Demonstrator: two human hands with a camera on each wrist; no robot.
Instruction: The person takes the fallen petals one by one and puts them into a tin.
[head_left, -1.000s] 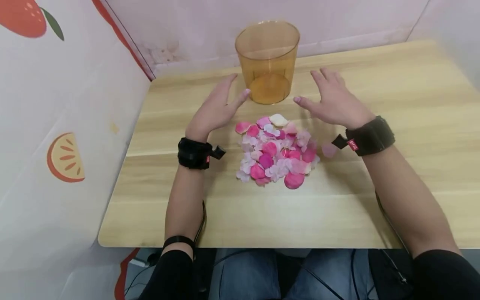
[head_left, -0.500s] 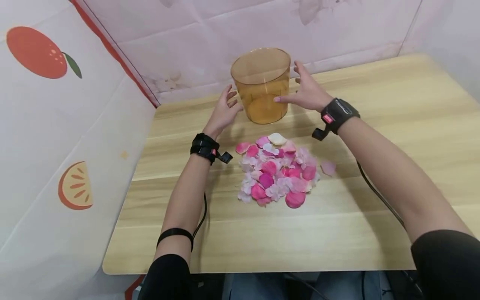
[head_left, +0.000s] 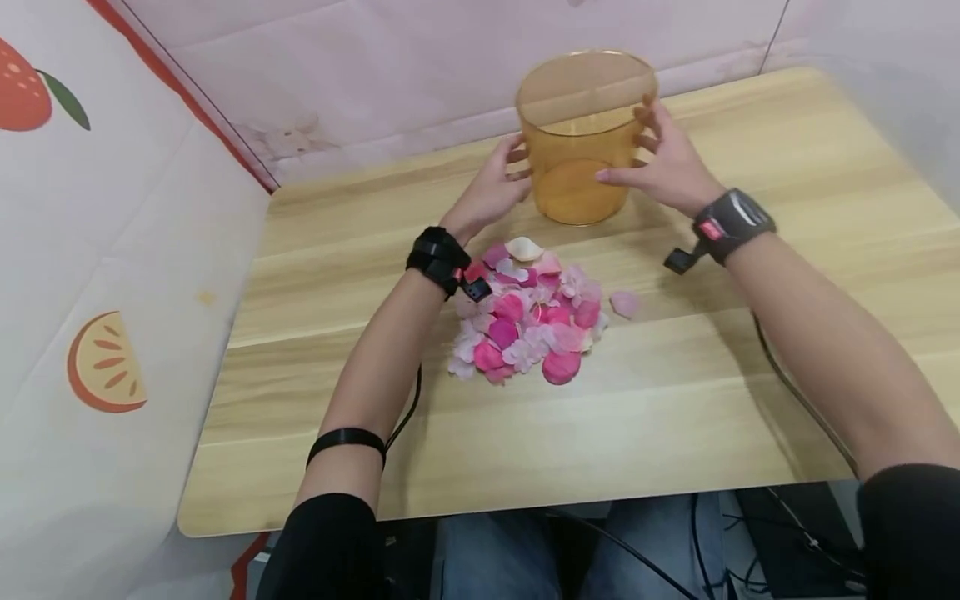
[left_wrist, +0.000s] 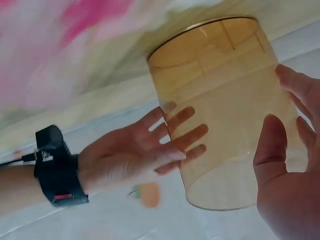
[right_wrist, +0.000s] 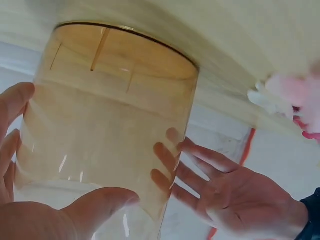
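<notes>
A tall amber see-through cup (head_left: 585,137) stands empty near the back of the wooden table (head_left: 675,400). My left hand (head_left: 495,190) lies against its left wall with spread, straight fingers. My right hand (head_left: 663,167) lies against its right wall, thumb at the front and fingers toward the back. In the left wrist view the cup (left_wrist: 225,110) sits between my left hand (left_wrist: 280,180) and right hand (left_wrist: 140,155). The right wrist view shows the cup (right_wrist: 110,120), my right hand (right_wrist: 45,220) and left hand (right_wrist: 235,197). A heap of pink and white petals (head_left: 525,317) lies in front of the cup.
One loose pale petal (head_left: 624,302) lies right of the heap. Fabric walls with fruit prints (head_left: 97,362) close in the left and back of the table. Cables (head_left: 795,383) run from both wristbands off the near edge.
Both hands have moved forward past the petal heap and closed in on either side of the cup, from apart to touching its walls. The head view has shifted.
</notes>
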